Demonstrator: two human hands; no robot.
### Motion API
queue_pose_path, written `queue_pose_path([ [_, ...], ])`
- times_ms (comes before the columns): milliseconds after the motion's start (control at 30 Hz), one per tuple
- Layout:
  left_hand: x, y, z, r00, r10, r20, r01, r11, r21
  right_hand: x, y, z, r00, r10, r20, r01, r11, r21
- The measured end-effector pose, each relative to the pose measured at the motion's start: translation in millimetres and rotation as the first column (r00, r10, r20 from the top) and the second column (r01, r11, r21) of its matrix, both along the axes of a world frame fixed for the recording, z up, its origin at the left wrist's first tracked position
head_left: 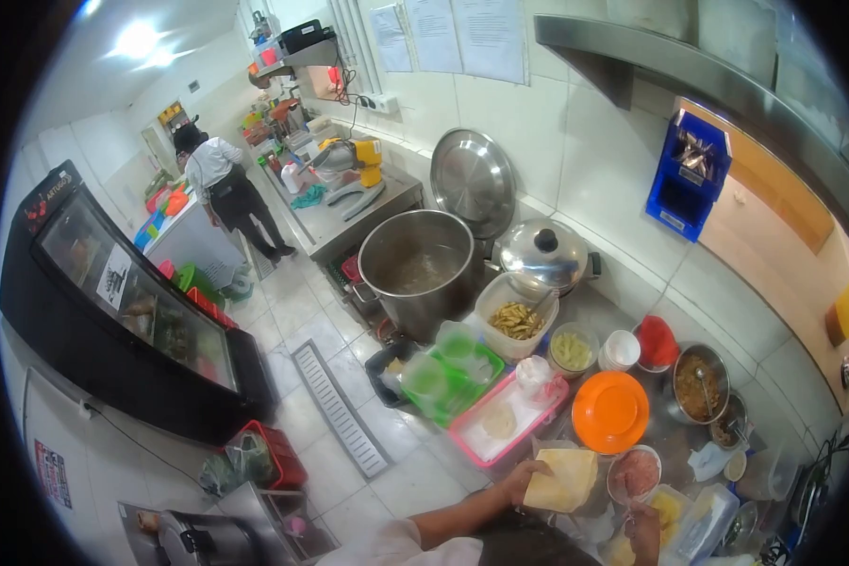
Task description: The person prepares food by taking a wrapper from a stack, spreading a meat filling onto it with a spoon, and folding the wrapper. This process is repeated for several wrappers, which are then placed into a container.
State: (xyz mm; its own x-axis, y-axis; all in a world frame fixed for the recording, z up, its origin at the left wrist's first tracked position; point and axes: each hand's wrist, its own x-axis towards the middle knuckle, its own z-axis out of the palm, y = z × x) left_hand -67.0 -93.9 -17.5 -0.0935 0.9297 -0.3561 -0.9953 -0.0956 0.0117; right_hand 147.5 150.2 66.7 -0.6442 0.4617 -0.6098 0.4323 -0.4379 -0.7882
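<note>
My left hand (521, 483) grips the edge of a pale yellow square sheet (561, 479), which looks like thin dough or wrappers. Close to its right is a white bowl of pink minced filling (634, 472), perhaps ground meat. Just below that bowl, my right hand (643, 530) is closed, but whatever it may hold is too small to make out. Beside the right hand lies a clear container with yellow pieces (670, 509). An orange plate (611, 411) sits beyond the sheet, and a pink tray (500, 422) with white powder and a pale dough round is to the left.
A green tray with cups (453, 377), a tub of yellow strips (516, 321) and a large steel pot (417, 264) stand farther back. Metal bowls (700, 382) line the right side. A co-worker (222, 179) stands far off, beyond the black fridge (132, 302).
</note>
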Motion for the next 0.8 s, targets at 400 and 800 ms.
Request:
queue_pose_path([
  [400,2.8,17.4,-10.4,0.998,-0.059,-0.006,0.059,0.998,0.010,-1.3,-2.8,-22.9,0.997,0.070,-0.040,-0.057,0.964,0.261],
  [800,4.0,25.2,-13.8,0.996,-0.089,-0.012,0.090,0.982,0.168,28.5,-12.8,-0.4,0.987,0.127,-0.101,-0.080,0.922,0.379],
])
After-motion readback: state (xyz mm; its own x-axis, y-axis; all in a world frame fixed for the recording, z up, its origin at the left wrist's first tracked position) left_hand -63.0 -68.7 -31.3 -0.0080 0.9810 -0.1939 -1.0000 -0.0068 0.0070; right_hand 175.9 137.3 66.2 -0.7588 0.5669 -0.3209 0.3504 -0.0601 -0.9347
